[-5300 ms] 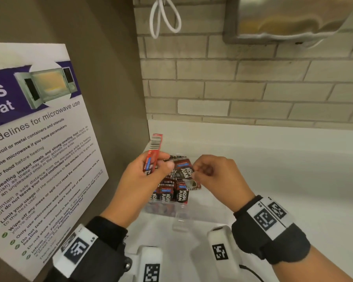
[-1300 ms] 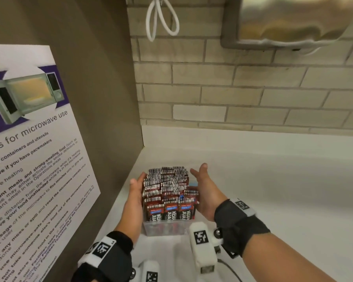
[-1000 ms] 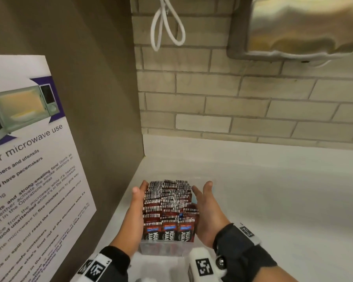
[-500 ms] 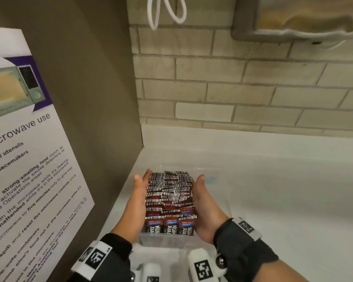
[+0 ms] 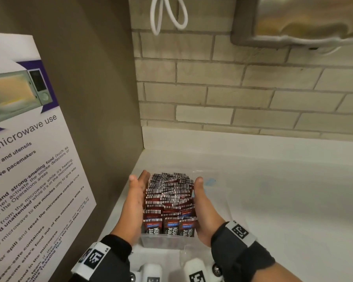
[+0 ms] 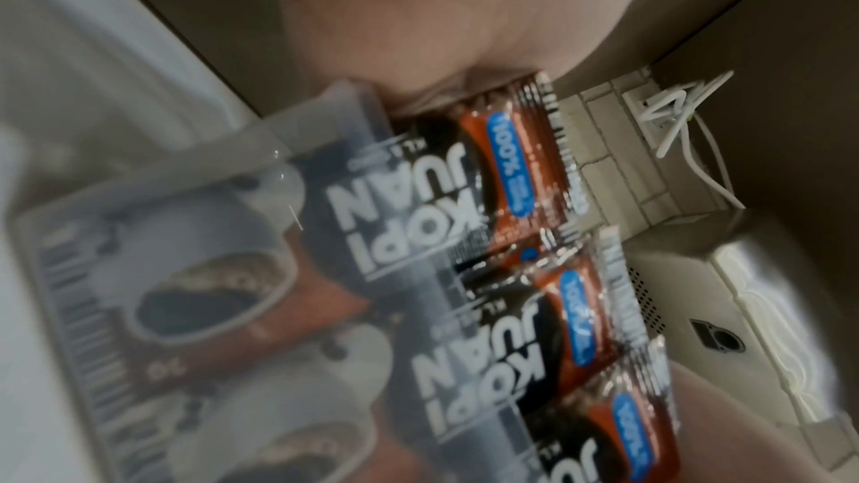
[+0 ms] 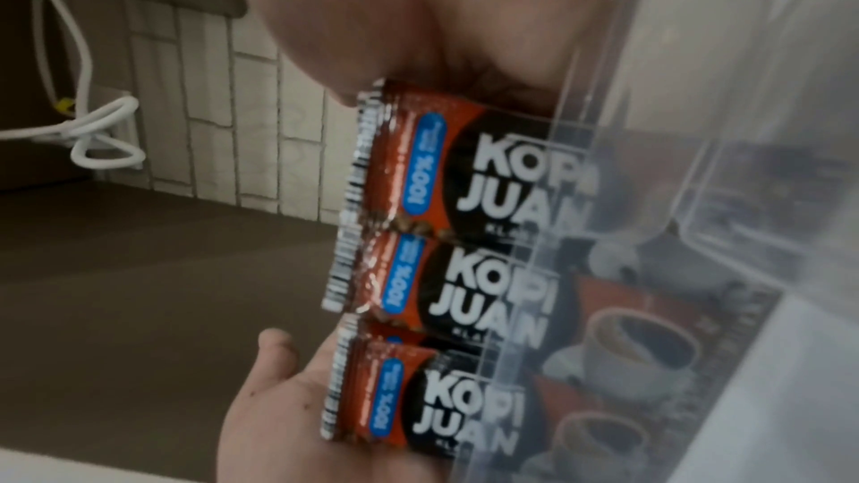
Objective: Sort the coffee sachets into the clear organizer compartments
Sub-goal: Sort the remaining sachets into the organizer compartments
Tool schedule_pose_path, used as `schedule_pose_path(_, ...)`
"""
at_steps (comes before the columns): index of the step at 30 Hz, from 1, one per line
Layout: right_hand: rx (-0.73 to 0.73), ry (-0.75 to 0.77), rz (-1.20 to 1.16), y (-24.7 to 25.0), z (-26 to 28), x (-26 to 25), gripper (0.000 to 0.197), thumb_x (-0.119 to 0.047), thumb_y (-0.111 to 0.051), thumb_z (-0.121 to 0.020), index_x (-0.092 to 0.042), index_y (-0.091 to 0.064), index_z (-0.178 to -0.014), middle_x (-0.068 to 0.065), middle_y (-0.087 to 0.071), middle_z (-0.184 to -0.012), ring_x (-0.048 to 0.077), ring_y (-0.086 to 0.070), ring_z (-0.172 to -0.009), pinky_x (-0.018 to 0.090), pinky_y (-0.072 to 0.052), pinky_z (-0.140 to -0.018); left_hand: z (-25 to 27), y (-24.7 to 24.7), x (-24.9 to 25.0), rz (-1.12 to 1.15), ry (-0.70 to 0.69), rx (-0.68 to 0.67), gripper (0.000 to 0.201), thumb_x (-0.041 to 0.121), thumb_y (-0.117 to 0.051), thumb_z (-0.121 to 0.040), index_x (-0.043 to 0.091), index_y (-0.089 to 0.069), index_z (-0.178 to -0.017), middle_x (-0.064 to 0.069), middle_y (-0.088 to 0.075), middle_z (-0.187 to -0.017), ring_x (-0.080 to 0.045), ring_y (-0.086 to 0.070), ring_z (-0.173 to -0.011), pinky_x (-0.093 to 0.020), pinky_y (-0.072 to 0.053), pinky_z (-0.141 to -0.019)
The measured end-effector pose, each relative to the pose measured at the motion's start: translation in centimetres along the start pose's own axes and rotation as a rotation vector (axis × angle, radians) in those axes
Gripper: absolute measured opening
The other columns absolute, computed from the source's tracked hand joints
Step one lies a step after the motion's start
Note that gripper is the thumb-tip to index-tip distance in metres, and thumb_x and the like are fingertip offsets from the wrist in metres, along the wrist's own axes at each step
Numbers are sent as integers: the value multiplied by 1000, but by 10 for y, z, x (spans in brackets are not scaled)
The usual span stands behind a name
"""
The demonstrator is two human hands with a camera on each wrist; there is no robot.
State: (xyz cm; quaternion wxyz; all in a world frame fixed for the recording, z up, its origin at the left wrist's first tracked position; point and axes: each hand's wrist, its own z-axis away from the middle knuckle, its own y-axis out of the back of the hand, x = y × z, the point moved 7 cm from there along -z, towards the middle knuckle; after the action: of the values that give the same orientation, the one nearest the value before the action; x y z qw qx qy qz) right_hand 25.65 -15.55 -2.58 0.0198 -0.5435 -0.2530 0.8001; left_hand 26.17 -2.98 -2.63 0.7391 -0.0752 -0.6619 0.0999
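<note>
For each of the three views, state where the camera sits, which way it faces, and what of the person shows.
Head: worn on the head, facing forward and down at the clear organizer packed with coffee sachets; left hand, right hand and both wristbands show.
Left wrist: looks along the left hand across the front sachets toward the brick wall; the right hand's edge shows.
Right wrist: looks along the right hand across the same sachets; the left hand shows beyond.
Shared: both wrist views show the front row of three sachets.

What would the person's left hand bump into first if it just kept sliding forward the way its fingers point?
Probably nothing nearby: the left hand lies along the sachets, fingers aimed over bare white counter. The white backsplash below the brick wall looks first, though depth is uncertain.
</note>
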Motion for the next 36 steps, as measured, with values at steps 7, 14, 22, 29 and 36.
schedule_pose_path(7,12,-38,-3,0,0,1,71,-62,-10,-90,-19,-59,-117,3,-71,-106,15,-69,-95,24,-57,-70,4,-3,2,-1,25,-1,68,62,-14,-90,27,-33,-146,12,-55,-128,5,-62,-90,-14,-51,-63)
schedule_pose_path(14,35,-61,32,-1,-1,1,74,-67,-11,-88,-22,-60,-117,5,-71,-108,19,-69,-96,28,-57,-72,7,-10,0,-4,24,-20,68,61,-13,-90,27,-35,-145,16,-59,-114,10,-65,-82,-12,-51,-60)
schedule_pose_path(22,60,-60,-50,3,-4,1,79,-70,-13,-86,-17,-61,-118,10,-70,-110,24,-68,-100,33,-56,-79,7,-6,4,31,-12,-11,66,58,-12,-93,24,-33,-145,12,-50,-135,14,-60,-87,-10,-49,-64)
schedule_pose_path(29,53,-74,-133,-3,-7,3,81,-70,-11,-87,-14,-58,-121,13,-68,-114,28,-65,-105,38,-52,-89,4,-18,10,-6,-35,-16,60,48,-12,-97,18,-36,-144,17,-53,-109,19,-61,-71,-4,-46,-54)
schedule_pose_path(36,38,-26,-107,-5,-7,2,77,-66,-11,-90,-14,-55,-126,11,-66,-118,24,-63,-109,36,-49,-95,1,-20,12,-9,-49,-10,60,50,-13,-97,19,-38,-142,16,-56,-114,19,-61,-74,-4,-46,-55)
